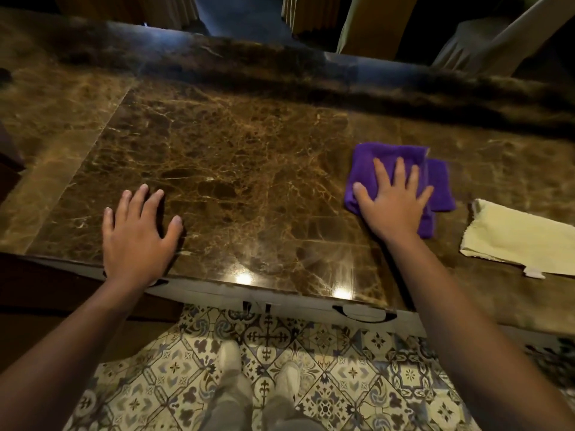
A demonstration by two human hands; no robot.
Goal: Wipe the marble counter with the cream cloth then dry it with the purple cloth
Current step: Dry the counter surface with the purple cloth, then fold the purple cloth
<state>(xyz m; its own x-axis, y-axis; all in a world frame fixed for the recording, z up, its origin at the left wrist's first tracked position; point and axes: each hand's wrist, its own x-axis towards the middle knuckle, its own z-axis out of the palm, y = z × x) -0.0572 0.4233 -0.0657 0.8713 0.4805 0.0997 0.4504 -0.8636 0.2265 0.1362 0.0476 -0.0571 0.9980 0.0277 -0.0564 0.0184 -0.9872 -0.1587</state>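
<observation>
The right grip (393, 203) lies flat, fingers spread wide, pressing the folded purple cloth (373, 157) against the marble desk (249, 169). The left grip (137, 231) rests splayed on bare marble, holding nothing. The cream cloth (516, 241) lies just right of the purple one.

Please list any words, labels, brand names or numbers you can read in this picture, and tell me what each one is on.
None can be read.
The purple cloth under the right hand shows no label.
The cream cloth has a small tag at its near edge, too blurred to read.
The marble counter shows only veining.
</observation>
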